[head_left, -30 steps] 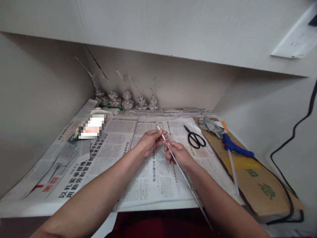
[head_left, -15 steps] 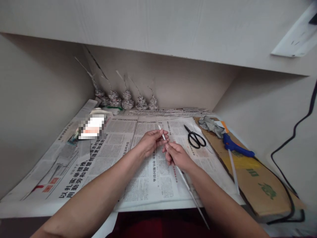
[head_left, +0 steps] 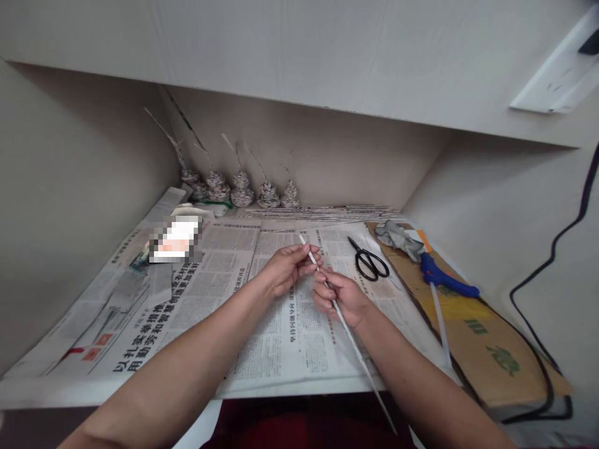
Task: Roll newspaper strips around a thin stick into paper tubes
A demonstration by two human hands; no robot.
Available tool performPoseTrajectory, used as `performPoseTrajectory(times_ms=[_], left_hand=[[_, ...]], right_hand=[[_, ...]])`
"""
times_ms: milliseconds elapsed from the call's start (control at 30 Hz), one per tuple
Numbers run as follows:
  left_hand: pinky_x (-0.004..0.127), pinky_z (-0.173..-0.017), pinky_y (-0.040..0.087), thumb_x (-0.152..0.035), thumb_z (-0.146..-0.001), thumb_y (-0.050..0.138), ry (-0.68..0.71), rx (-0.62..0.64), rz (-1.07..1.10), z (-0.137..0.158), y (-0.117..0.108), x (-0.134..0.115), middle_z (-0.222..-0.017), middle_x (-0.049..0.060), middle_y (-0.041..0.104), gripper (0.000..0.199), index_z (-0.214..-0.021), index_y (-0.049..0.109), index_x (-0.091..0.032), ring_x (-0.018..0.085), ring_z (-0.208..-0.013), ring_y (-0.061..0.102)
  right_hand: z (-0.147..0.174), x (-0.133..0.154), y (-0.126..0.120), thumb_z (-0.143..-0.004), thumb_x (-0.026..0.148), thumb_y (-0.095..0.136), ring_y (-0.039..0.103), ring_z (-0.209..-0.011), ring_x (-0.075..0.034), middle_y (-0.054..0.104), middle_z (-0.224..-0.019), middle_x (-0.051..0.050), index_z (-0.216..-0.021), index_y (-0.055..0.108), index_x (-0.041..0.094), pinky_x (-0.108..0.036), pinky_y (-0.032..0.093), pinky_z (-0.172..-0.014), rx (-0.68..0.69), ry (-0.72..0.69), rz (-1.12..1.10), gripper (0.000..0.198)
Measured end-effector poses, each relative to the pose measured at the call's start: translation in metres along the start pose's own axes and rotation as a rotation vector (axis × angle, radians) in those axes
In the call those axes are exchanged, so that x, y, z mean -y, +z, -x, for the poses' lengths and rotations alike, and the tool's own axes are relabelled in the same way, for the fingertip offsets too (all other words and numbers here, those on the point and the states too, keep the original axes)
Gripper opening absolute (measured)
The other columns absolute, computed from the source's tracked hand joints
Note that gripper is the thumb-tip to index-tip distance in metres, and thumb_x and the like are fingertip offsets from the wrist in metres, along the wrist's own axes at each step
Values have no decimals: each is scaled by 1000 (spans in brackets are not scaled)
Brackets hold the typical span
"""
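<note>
A long thin rolled paper stick [head_left: 352, 342] slants from the middle of the table down past its front edge. Near its upper, whiter end my left hand [head_left: 291, 268] pinches it between thumb and fingers. My right hand [head_left: 340, 296] is closed round the stick just below, close to the left. Both hands are above newspaper sheets [head_left: 266, 337] spread over the table. Black-handled scissors [head_left: 369, 260] lie to the right of my hands, their blades pointing away.
Several woven paper gourds [head_left: 242, 189] stand along the back wall beside a bundle of paper sticks [head_left: 327, 213]. At right, a blue glue gun [head_left: 444, 277] and a grey crumpled cloth [head_left: 400, 238] rest on flattened cardboard [head_left: 491, 349]. A pixelated rectangle [head_left: 178, 237] is at left.
My right hand has shifted slightly right and turned, showing more of the stick beneath its fingers. The left hand keeps its pinch almost in place.
</note>
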State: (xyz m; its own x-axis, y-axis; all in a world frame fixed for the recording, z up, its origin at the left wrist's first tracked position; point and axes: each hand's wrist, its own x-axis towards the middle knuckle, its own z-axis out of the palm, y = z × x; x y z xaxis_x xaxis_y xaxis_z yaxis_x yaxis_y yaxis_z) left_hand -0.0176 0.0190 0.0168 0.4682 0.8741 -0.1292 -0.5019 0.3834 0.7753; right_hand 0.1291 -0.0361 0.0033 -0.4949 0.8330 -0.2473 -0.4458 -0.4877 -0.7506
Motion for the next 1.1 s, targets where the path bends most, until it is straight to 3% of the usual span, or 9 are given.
performPoseTrajectory(times_ms=[100,267,333,600,667,833,1000,1100], left_hand=[[18,-65,54,-18,-83,57,-1,9,0,0,0,0,-77,10,65,16,-87,66,-6,12,-71,65],[19,-61,54,-19,-83,57,34,-69,-61,-1,0,0,-74,10,65,16,-84,65,-5,12,-65,64],[20,-62,54,-20,-83,58,35,-63,-67,-1,-1,0,-74,10,65,17,-85,66,-6,12,-66,64],[21,-68,56,-17,-83,57,-37,-17,23,-1,-1,0,-79,10,65,15,-85,66,-6,14,-73,66],[19,-66,56,-17,-83,56,-44,-23,42,-1,-1,0,-79,10,65,15,-86,66,-6,14,-73,66],[19,-64,56,-17,-83,56,-13,-62,8,-1,-1,-1,-77,10,65,16,-84,66,-5,13,-70,66],[18,-66,55,-17,-85,54,-38,-10,36,0,1,-1,-77,10,65,16,-87,66,-6,12,-71,65],[19,-64,55,-15,-85,53,-28,-43,23,0,1,-1,-75,10,65,16,-85,66,-5,13,-69,65]], right_hand=[[1,2,2,-82,42,52,35,-36,-8,33,-44,8,-71,44,20,-21,22,-36,27,26,-32,26],[-1,-3,2,-82,49,53,48,-41,-10,47,-50,4,-83,54,18,-19,26,-35,-221,-148,421,31],[-1,-5,2,-82,49,52,48,-40,-10,47,-49,5,-80,54,17,-19,26,-34,-255,-190,505,32],[-1,-2,1,-83,46,50,37,-34,-8,36,-43,8,-74,45,20,-20,21,-32,-5,-3,99,28],[-1,-3,1,-82,49,49,41,-36,-9,40,-45,7,-77,49,19,-20,24,-34,-43,4,135,30],[-2,-6,1,-81,52,54,50,-40,-10,47,-48,5,-80,52,18,-19,27,-35,-263,-176,443,34],[-1,-2,1,-82,45,52,37,-35,-7,36,-44,9,-72,44,20,-19,22,-33,-32,-15,88,28],[-1,-2,1,-81,48,52,39,-35,-8,38,-44,8,-75,47,20,-19,24,-33,-66,0,115,29]])
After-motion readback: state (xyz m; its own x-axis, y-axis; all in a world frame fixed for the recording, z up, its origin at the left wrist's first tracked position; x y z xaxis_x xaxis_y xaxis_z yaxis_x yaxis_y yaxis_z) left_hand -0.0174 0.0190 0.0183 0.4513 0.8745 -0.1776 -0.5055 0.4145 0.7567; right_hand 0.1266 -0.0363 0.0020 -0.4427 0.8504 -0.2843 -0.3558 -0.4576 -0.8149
